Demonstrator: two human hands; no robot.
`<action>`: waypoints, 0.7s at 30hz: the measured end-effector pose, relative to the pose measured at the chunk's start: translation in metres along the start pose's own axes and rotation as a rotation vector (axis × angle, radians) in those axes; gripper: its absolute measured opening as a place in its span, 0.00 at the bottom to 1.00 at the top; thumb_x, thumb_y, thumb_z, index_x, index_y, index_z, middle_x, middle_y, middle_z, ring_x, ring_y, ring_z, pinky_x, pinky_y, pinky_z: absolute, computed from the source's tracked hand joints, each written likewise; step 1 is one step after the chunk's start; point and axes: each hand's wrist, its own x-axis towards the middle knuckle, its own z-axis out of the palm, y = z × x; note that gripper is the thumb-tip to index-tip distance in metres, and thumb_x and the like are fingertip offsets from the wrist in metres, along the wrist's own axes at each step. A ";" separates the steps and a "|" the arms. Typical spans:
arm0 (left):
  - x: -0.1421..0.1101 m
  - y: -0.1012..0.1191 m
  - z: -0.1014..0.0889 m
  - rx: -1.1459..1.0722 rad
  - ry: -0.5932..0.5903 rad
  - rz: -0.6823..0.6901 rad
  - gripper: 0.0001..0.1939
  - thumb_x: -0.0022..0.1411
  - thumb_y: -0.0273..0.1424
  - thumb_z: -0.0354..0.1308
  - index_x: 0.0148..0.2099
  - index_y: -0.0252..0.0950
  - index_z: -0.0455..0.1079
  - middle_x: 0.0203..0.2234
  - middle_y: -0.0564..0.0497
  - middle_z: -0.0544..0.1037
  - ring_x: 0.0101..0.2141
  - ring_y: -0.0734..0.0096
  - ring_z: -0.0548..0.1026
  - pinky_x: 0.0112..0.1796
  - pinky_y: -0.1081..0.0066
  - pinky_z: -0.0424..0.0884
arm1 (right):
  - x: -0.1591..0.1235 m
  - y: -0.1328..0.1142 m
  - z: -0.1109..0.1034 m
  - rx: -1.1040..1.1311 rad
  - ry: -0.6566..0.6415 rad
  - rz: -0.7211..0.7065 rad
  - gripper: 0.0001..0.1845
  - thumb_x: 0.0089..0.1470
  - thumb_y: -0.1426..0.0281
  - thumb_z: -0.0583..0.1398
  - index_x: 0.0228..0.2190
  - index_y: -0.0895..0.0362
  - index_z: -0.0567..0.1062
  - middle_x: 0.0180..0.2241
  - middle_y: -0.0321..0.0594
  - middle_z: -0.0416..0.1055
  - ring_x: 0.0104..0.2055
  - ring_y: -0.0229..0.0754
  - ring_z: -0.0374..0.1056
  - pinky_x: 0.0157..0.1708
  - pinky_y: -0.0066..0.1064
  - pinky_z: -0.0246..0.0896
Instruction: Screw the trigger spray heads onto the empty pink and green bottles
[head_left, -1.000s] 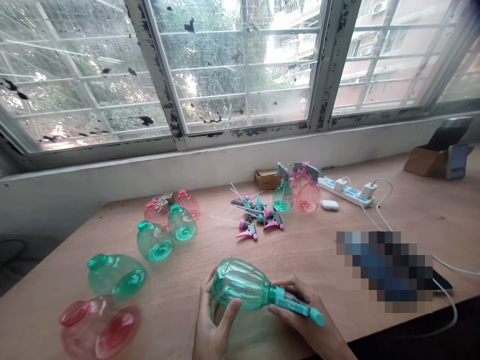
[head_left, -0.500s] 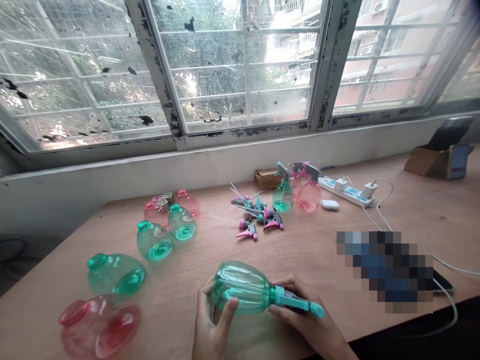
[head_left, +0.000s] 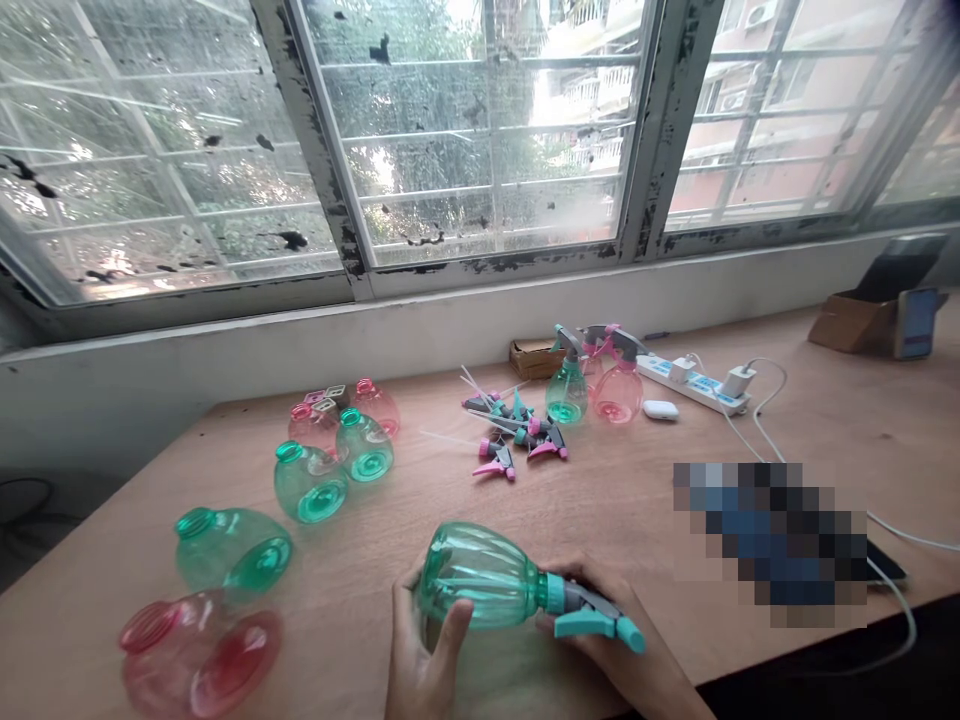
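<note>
A clear green spray bottle (head_left: pixel 484 575) lies on its side in the air above the table's front, its neck to the right. Around its base end is my left hand (head_left: pixel 427 640), closed, with the thumb on the near side. The teal and grey trigger sprayer (head_left: pixel 592 610) sits on the bottle's neck, its teal trigger on the near side. My right hand (head_left: pixel 630 640) is closed about the sprayer and collar from behind; part of its fingers is hidden. A thin tube shows inside the bottle.
Open green bottles (head_left: pixel 309 485) and pink bottles (head_left: pixel 199 655) stand at left. Loose trigger sprayers (head_left: pixel 517 425) lie in the middle. Farther back are assembled spray bottles (head_left: pixel 617 390), a cardboard box (head_left: pixel 536 358) and a power strip (head_left: pixel 694 383). A blurred-out object (head_left: pixel 772 545) lies at right.
The sprayer has turned about the bottle's axis, so its trigger now shows on the near side. The bottle has shifted slightly left, and my right thumb has gone behind the sprayer.
</note>
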 end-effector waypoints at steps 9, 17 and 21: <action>0.005 -0.004 -0.003 -0.108 -0.093 -0.028 0.39 0.49 0.45 0.71 0.60 0.39 0.65 0.55 0.42 0.76 0.59 0.47 0.70 0.56 0.60 0.69 | -0.001 0.010 0.002 0.134 0.059 0.085 0.16 0.44 0.65 0.72 0.38 0.54 0.81 0.25 0.32 0.74 0.20 0.36 0.66 0.21 0.26 0.63; -0.001 0.001 -0.002 -0.063 0.068 0.036 0.41 0.48 0.62 0.61 0.54 0.36 0.69 0.43 0.44 0.81 0.48 0.46 0.77 0.48 0.59 0.73 | 0.000 -0.008 0.007 0.054 0.042 0.007 0.12 0.43 0.68 0.72 0.35 0.50 0.84 0.33 0.38 0.79 0.36 0.51 0.75 0.37 0.33 0.73; 0.000 0.011 -0.003 0.024 0.055 0.006 0.29 0.54 0.55 0.62 0.47 0.37 0.73 0.41 0.48 0.81 0.47 0.50 0.77 0.49 0.63 0.71 | -0.001 -0.003 0.006 0.055 -0.016 0.012 0.16 0.42 0.66 0.73 0.36 0.50 0.84 0.31 0.37 0.80 0.33 0.51 0.76 0.33 0.34 0.74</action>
